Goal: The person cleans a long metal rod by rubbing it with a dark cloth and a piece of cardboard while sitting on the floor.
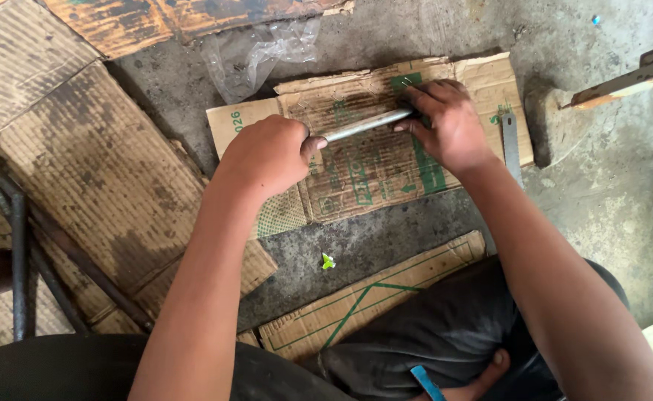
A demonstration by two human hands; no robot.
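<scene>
Metal rod (360, 125) is held between both hands, left hand (267, 156) fisted, right hand (445, 122) pinching its far end; axis rises rightward over cardboard (386, 171).

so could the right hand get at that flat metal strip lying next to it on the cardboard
Probably yes. The flat metal strip lies uncovered on the cardboard sheet, just beside the right hand, with nothing between them. But that hand is closed on the metal rod, so it would have to let go first.
</scene>
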